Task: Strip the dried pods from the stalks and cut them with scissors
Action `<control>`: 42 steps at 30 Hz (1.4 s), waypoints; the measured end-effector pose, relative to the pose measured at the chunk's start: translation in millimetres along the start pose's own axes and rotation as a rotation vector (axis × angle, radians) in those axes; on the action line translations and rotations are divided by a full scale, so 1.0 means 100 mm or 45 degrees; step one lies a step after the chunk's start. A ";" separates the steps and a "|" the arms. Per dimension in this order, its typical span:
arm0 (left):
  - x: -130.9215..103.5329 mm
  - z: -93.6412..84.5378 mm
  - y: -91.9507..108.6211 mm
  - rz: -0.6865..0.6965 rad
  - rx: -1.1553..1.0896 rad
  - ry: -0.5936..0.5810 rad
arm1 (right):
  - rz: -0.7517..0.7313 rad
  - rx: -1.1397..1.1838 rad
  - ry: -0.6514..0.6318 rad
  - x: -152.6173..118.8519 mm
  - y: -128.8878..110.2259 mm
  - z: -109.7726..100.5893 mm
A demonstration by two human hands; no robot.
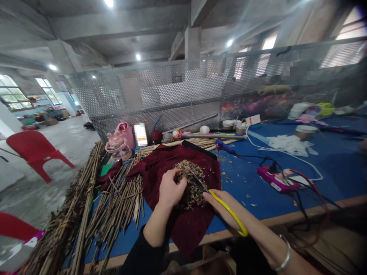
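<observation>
A heap of dry, brown chopped plant bits (193, 193) lies on a dark red cloth (187, 233) spread over the blue table. My left hand (171, 187) rests at the heap's left side, fingers curled and thumb apart; whether anything is between the fingers is hidden. My right hand (222, 206) is closed on yellow-handled scissors (226, 206), their metal blades pointing up and left into the heap. Left of the cloth lie cut dry stems (120, 198), spread loosely.
Long bundles of dried stalks (77, 202) line the table's left edge. A purple power strip (278, 179) with cables sits at the right, near a blue-handled tool (225, 147). Behind stand a pink jug (126, 133), a phone (140, 134) and a perforated metal screen (160, 91).
</observation>
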State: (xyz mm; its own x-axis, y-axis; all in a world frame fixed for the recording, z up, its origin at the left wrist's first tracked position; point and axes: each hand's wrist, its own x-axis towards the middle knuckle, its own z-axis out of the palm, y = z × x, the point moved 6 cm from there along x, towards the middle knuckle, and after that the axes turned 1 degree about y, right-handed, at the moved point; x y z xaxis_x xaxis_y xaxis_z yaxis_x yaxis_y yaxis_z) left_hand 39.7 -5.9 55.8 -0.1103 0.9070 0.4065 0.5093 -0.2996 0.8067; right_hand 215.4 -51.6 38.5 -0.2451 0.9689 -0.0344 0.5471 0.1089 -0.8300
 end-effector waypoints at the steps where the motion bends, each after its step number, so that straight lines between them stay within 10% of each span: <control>1: -0.01 -0.01 0.06 0.089 0.038 0.035 | -0.004 0.000 0.017 -0.01 -0.01 0.00; 42: -0.11 0.08 0.20 0.217 -0.009 -0.037 | -0.068 -0.418 0.240 -0.07 -0.10 0.11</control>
State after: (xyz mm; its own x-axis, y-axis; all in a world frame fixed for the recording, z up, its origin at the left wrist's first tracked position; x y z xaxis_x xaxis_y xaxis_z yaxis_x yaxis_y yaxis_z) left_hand 57.7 -19.8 64.0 0.0019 0.8509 0.5253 0.5126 -0.4519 0.7301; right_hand 203.1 -61.9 40.6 -0.1451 0.9805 0.1326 0.7722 0.1960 -0.6043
